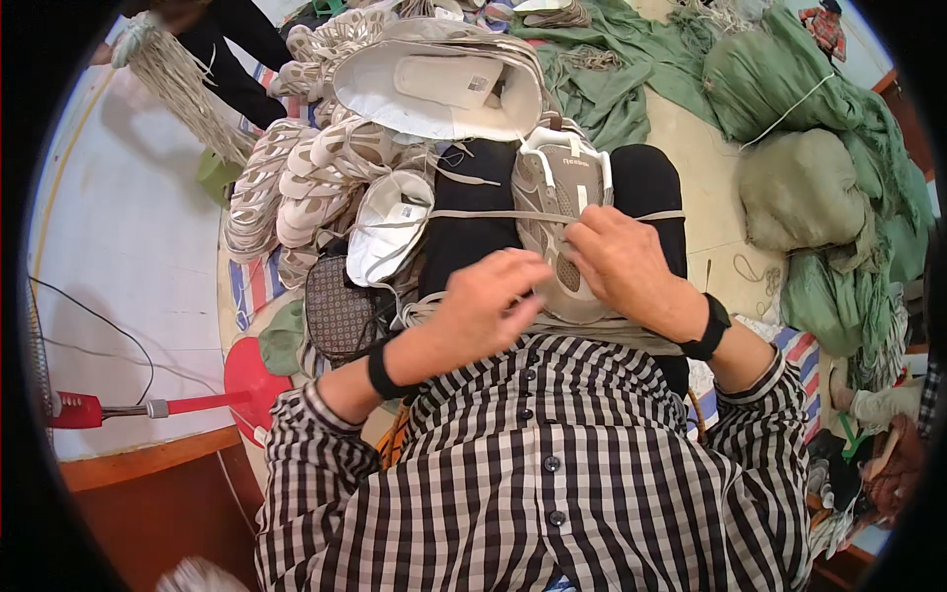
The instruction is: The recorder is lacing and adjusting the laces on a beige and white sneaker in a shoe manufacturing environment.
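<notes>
A beige and grey shoe upper (541, 212) rests on my lap, toe towards me, with a white-edged collar. A flat beige shoelace (488, 214) runs crosswise over it and past both thighs. My right hand (623, 259) is closed at the shoe's middle, its fingertips pinching the lace; the exact grip is partly hidden. My left hand (493, 299) hovers just left of the toe, fingers bent, thumb apart, a little blurred, with nothing visible in it. More laces (621, 333) lie across my lap below the toe.
At left are stacked shoe uppers (306, 183), a white-lined upper (393, 232) and a brown patterned bag (340, 306). Another white-lined upper (444, 84) lies ahead. Green sacks (804, 187) fill the right. A red stool (254, 380) stands lower left; a person (232, 49) stands far left.
</notes>
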`<state>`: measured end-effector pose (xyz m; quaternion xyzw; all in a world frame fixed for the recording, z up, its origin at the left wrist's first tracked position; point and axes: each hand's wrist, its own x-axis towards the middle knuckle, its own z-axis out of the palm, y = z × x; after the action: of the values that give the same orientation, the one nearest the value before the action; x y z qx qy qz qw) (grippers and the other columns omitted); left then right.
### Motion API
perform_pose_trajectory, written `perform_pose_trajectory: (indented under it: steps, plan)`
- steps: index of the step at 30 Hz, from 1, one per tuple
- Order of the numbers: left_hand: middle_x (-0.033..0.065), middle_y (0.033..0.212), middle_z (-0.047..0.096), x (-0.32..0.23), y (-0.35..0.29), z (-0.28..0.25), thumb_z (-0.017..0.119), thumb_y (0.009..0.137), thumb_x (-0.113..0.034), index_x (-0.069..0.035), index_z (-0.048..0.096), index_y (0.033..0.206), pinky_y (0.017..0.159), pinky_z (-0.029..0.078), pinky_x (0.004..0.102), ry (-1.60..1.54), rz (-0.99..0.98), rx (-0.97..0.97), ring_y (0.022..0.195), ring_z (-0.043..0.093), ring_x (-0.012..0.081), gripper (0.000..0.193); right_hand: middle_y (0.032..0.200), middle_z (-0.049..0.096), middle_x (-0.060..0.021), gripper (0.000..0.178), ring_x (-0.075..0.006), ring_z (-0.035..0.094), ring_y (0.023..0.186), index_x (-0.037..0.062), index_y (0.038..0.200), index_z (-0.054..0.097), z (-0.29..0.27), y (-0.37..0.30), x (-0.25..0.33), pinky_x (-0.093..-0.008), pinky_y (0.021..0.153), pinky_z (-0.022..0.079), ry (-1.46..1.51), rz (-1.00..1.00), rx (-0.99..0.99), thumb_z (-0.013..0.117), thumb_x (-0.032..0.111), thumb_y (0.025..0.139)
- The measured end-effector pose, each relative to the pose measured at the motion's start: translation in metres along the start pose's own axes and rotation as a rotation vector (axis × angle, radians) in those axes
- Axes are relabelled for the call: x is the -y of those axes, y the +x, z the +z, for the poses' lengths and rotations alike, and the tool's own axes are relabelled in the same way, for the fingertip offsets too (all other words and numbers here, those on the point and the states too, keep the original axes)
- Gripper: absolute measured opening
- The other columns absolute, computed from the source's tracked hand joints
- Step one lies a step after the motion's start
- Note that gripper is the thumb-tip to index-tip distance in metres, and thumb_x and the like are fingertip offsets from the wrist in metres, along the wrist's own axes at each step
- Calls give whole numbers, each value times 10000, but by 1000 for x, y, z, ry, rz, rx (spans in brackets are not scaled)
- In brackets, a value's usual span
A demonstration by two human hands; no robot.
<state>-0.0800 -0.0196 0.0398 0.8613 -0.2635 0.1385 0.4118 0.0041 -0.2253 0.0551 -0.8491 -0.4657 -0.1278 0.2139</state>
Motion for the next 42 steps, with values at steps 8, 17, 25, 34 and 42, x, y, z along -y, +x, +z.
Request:
perform_pose_trajectory:
  steps: [8, 17, 25, 34, 42]
  plan:
    - [190, 1234, 560, -5, -4, 33, 687, 733, -24, 3, 627, 1115, 914, 504, 386, 194, 192, 145, 1106, 564, 331, 387, 829, 525, -94, 268, -262, 595, 814, 38, 803, 540, 9, 11, 4, -373, 683, 491, -245, -21, 130, 713, 97, 608]
    - [174, 1202, 579, -2, -1, 32, 685, 729, -28, -24, 607, 1137, 871, 542, 372, 195, 198, 185, 1108, 570, 327, 416, 863, 456, -117, 269, -292, 551, 815, 22, 893, 460, -6, 3, -28, -389, 615, 465, -105, -275, 316, 626, 59, 684]
    - [145, 1121, 631, 17, 0, 24, 653, 781, 1, -19, 626, 1099, 797, 559, 334, -73, 78, -32, 973, 643, 305, 320, 875, 505, -129, 149, -325, 578, 767, 27, 933, 492, -7, -22, -32, -397, 627, 476, 137, -15, 155, 593, 37, 823]
    - [116, 951, 597, 42, 39, 18, 605, 775, 39, -39, 612, 1056, 673, 537, 366, 31, 137, 6, 820, 633, 295, 291, 1048, 582, -125, 249, -345, 621, 811, 46, 1083, 540, -21, -23, -37, -411, 660, 501, 119, 216, -9, 599, 1, 845]
    - [115, 984, 569, 39, 55, 14, 642, 778, -8, -23, 569, 955, 670, 543, 369, 243, 311, 183, 848, 630, 281, 192, 878, 569, -97, 194, -293, 614, 794, 48, 1022, 556, -11, -27, -42, -401, 675, 489, -91, 119, 45, 619, 58, 840]
